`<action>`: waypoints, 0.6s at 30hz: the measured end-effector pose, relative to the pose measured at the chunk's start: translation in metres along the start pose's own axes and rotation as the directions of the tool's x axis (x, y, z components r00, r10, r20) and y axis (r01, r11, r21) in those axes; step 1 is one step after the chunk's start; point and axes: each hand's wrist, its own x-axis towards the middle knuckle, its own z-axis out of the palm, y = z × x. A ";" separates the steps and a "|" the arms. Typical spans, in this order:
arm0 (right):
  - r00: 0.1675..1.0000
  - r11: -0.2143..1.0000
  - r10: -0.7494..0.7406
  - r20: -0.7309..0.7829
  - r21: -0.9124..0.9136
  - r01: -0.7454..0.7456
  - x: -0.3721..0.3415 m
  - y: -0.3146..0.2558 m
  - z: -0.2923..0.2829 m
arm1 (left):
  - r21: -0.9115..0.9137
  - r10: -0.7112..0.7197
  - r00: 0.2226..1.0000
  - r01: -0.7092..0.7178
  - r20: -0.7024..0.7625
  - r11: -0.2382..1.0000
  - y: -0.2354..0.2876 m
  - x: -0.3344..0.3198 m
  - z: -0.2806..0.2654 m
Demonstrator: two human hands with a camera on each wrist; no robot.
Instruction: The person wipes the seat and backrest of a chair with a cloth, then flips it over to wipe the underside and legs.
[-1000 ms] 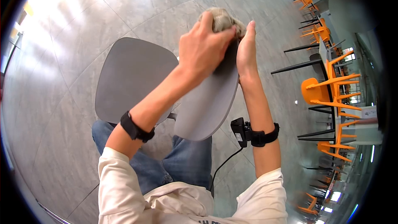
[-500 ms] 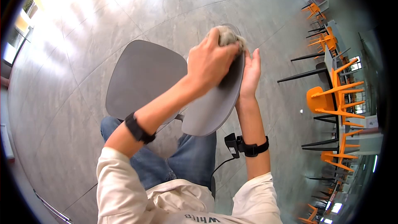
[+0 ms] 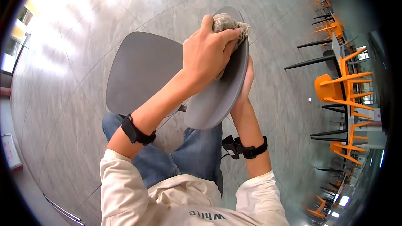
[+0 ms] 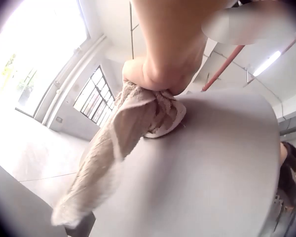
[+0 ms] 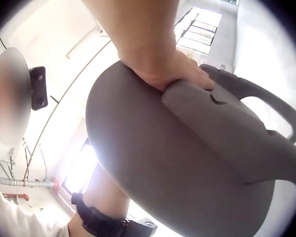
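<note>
In the head view my left hand point(image 3: 207, 56) grips a bunched beige cloth point(image 3: 228, 23) against the inner face of a grey chair's curved backrest point(image 3: 213, 100), near its far end. A loose tail of the cloth point(image 4: 101, 163) hangs down the surface in the left wrist view. My right hand point(image 3: 247, 81) is behind the backrest, its fingers mostly hidden from the head camera. From the right wrist view, that hand point(image 5: 175, 71) holds the backrest's rear side, fingers at the end of a grey support bracket point(image 5: 212, 123).
The chair's flat grey seat point(image 3: 142, 73) is left of the backrest, above my knees point(image 3: 197, 146). Orange chairs point(image 3: 328, 88) line up with dark-legged tables at the right. Grey tiled floor point(image 3: 83, 121) surrounds me.
My right hand has slid lower behind the backrest; its fingers stood upright beside the edge before. The left hand has shifted over the backrest with the cloth still gripped.
</note>
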 end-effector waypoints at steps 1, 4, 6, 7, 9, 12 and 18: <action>1.000 1.000 -0.026 0.011 0.000 0.026 0.001 0.003 -0.005 | -0.012 -0.007 1.000 0.006 -0.022 1.000 -0.001 0.002 0.001; 0.996 0.994 -0.088 -0.019 -0.066 0.087 0.003 0.010 -0.021 | -0.042 0.050 0.996 -0.047 0.075 0.998 0.010 -0.026 -0.025; 0.987 0.972 -0.112 -0.112 -0.219 0.086 -0.001 0.010 -0.020 | -0.066 0.102 0.987 -0.095 0.122 0.993 0.016 -0.052 -0.047; 0.971 0.930 -0.209 -0.120 -0.331 0.159 0.000 0.011 -0.019 | -0.049 0.086 0.979 -0.078 0.186 0.996 0.021 -0.066 -0.064; 0.926 0.789 -0.364 -0.099 -0.561 0.250 -0.002 0.013 -0.021 | -0.019 0.026 0.953 -0.021 0.303 1.000 0.031 -0.096 -0.093; 0.907 0.730 -0.403 -0.119 -0.639 0.240 -0.004 0.013 -0.021 | -0.024 0.027 0.951 -0.021 0.308 0.999 0.038 -0.124 -0.114; 0.852 0.553 -0.522 0.043 -0.743 0.376 -0.002 0.017 -0.037 | -0.192 0.011 0.983 0.025 0.182 0.981 0.030 -0.079 -0.079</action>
